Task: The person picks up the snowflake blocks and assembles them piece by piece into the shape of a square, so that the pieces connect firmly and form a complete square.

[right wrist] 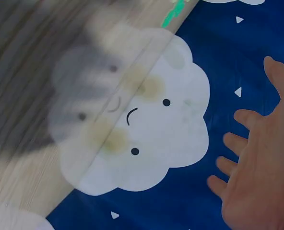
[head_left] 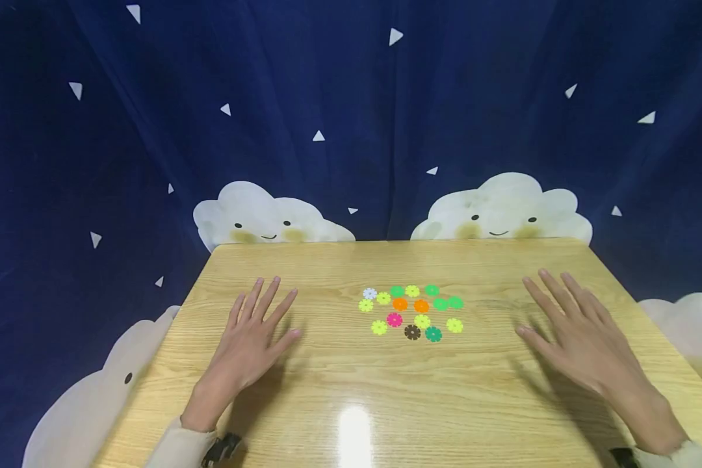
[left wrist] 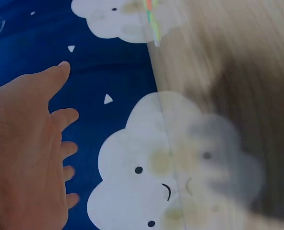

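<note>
Sixteen notched discs (head_left: 421, 306) lie loose and flat near the middle of the tabletop (head_left: 421, 403), none of them stacked or joined as far as I can make out. Take twelve o'clock as the far edge, by the dark blue curtain (head_left: 339, 78). The left hand (head_left: 248, 354) is spread out toward eight o'clock of the cluster, the right hand (head_left: 587, 351) toward four, their shadows falling beside them, so I take both to be hovering rather than resting. The grip is wide on each side, fingers apart and nothing held.

By my reading this is a ready pose, with no disc in hand yet. Picking one up would call for a reach inward, toward two from the left or ten from the right, then a narrow pinch, since pieces so flat offer little but a rim.

As for containers, I see none; the discs sit straight on the wood. A white disc (head_left: 370, 294) marks ten o'clock in the spread, a brown disc (head_left: 412, 332) six, a teal disc (head_left: 433, 334) just beside it at five, and a pink disc (head_left: 394, 320) lies toward eight.
</note>
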`<state>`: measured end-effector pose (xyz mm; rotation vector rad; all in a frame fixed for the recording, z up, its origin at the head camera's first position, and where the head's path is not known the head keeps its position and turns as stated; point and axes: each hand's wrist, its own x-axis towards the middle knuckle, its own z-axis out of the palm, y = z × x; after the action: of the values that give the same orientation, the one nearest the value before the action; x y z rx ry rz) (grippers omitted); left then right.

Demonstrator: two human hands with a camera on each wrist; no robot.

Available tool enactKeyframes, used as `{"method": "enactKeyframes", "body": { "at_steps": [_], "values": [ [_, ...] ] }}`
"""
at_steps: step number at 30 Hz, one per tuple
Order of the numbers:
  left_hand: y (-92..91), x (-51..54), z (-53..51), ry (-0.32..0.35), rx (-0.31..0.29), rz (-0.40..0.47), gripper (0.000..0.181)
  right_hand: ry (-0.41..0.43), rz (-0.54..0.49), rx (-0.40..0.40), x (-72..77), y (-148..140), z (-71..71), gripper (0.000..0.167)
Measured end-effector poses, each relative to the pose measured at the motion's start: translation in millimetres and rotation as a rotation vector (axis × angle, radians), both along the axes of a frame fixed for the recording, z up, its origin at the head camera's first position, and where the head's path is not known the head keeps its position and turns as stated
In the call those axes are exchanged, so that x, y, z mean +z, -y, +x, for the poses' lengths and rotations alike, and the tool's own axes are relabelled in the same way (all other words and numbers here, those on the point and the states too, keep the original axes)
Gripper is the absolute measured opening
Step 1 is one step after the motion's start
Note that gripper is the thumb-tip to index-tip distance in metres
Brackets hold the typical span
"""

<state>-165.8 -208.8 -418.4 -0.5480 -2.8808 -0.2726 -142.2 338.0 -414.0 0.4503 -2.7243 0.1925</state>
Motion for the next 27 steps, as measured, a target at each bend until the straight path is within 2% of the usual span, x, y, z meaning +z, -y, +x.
{"method": "enactKeyframes", "body": {
  "at_steps": [5, 10, 14, 18, 22, 27],
  "values": [
    [-11.4, 5.7, -6.4, 0.037, -0.040, 0.035, 0.071, 0.048, -0.052, 0.039, 5.1, 12.2, -8.9, 0.083],
    [-23.0, 10.1, -14.4, 0.089, -0.075, 0.061, 0.069, 0.182, -0.068, 0.026, 11.9, 25.0, -15.6, 0.078],
    [-34.4, 14.6, -23.9, 0.128, -0.089, 0.048, 0.065, 0.306, -0.085, -0.016, 13.9, 34.2, -21.6, 0.080],
    [-51.3, 17.1, -33.1, 0.169, -0.104, 0.012, 0.061, 0.349, -0.111, -0.009, 9.5, 45.4, -28.9, 0.079],
    [-70.9, 12.0, -41.0, 0.192, -0.143, -0.034, 0.055, 0.353, -0.134, 0.022, 1.2, 58.3, -36.2, 0.071],
    [-95.0, -5.8, -49.5, 0.232, -0.228, -0.108, 0.049, 0.435, -0.176, 0.073, -14.1, 83.7, -47.9, 0.061]
  ]
}}
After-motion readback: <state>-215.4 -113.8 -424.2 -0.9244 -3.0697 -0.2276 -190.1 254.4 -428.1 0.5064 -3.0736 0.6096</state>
